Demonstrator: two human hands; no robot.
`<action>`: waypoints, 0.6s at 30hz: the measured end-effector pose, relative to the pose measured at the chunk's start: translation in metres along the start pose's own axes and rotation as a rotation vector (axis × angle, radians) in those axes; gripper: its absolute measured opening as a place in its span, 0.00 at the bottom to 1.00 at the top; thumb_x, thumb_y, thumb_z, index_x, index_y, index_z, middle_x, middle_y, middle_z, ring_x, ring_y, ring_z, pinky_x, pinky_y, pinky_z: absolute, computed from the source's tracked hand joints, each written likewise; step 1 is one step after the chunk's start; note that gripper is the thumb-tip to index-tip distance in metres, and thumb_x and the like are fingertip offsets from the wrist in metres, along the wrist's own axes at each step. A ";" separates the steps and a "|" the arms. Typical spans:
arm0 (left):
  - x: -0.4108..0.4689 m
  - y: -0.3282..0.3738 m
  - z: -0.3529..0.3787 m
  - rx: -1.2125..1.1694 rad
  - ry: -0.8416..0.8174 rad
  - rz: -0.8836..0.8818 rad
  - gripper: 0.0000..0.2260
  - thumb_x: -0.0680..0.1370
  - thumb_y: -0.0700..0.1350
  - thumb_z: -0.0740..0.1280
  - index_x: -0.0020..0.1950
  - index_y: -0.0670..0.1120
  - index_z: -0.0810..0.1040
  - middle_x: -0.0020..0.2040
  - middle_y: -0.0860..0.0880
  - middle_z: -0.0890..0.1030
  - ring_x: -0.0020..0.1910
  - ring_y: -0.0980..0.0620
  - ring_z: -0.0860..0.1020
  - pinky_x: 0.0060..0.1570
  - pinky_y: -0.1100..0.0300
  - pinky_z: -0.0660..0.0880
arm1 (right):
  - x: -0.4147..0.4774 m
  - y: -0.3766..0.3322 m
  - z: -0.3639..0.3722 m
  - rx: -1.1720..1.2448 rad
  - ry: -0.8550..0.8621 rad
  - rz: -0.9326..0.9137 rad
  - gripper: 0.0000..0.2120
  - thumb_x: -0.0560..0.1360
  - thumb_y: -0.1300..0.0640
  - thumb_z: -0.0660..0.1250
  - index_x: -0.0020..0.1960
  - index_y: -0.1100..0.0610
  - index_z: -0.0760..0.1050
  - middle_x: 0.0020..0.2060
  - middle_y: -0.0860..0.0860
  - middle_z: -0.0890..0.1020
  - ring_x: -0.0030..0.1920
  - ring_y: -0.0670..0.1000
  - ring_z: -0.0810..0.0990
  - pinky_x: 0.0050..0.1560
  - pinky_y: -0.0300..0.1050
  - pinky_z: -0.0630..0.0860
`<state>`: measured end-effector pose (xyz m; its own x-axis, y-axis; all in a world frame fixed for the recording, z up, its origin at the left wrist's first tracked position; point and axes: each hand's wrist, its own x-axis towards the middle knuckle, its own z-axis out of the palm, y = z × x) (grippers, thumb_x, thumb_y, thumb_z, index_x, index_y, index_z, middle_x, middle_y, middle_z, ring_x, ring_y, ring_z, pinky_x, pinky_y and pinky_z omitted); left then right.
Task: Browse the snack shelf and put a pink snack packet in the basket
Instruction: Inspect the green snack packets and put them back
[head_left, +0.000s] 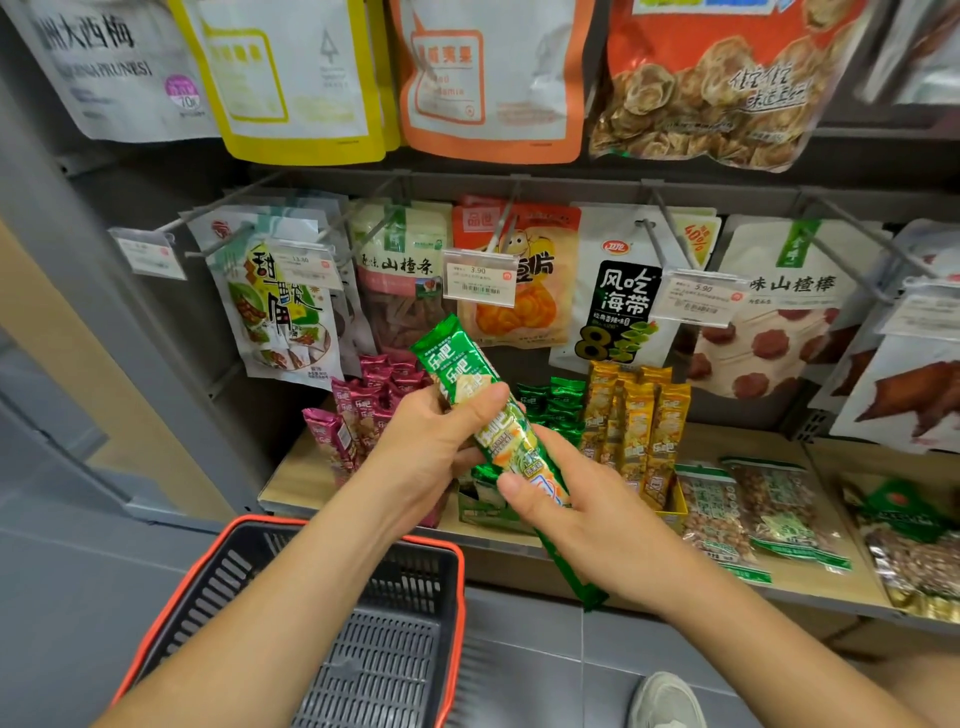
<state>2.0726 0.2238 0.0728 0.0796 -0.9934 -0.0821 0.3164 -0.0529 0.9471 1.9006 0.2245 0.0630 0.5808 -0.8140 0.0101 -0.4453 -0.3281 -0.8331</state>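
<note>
I hold a long green snack packet (470, 379) in both hands in front of the shelf, tilted with its top toward the upper left. My left hand (434, 441) grips its upper half, thumb across the front. My right hand (576, 499) grips its lower half, and the packet's tail sticks out below that hand. Pink snack packets (363, 410) stand upright in a box on the shelf just left of my left hand. The dark basket with an orange rim (452, 566) sits on the floor under my left forearm, and nothing shows inside it.
Green packets (553, 402) and yellow packets (636, 421) stand in boxes right of the pink ones. Flat nut bags (763, 514) lie further right on the wooden shelf (291, 478). Hanging bags and price tags (480, 280) on hooks jut out above. My shoe (662, 699) is at the bottom.
</note>
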 end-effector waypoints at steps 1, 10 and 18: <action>0.001 0.000 -0.001 0.045 0.009 0.015 0.17 0.66 0.50 0.76 0.49 0.42 0.79 0.47 0.41 0.84 0.42 0.47 0.83 0.39 0.57 0.78 | 0.001 -0.002 -0.002 0.011 -0.036 0.019 0.31 0.71 0.30 0.54 0.70 0.44 0.66 0.40 0.41 0.81 0.39 0.41 0.79 0.42 0.40 0.76; -0.013 -0.006 0.013 0.406 -0.331 0.069 0.07 0.71 0.36 0.75 0.41 0.48 0.83 0.35 0.54 0.84 0.34 0.63 0.80 0.34 0.71 0.74 | 0.010 -0.010 -0.020 0.489 0.117 -0.007 0.10 0.76 0.54 0.67 0.54 0.56 0.79 0.45 0.48 0.85 0.46 0.44 0.83 0.44 0.37 0.78; -0.015 -0.023 0.029 0.381 -0.364 -0.068 0.10 0.73 0.41 0.72 0.53 0.44 0.82 0.48 0.49 0.85 0.48 0.56 0.82 0.49 0.62 0.78 | 0.011 -0.012 -0.042 0.640 0.408 -0.057 0.12 0.73 0.53 0.68 0.53 0.58 0.79 0.46 0.52 0.86 0.48 0.51 0.83 0.50 0.50 0.81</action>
<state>2.0365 0.2373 0.0610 -0.2842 -0.9537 -0.0986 -0.0616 -0.0845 0.9945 1.8832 0.1996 0.0963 0.2379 -0.9575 0.1633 0.1320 -0.1347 -0.9821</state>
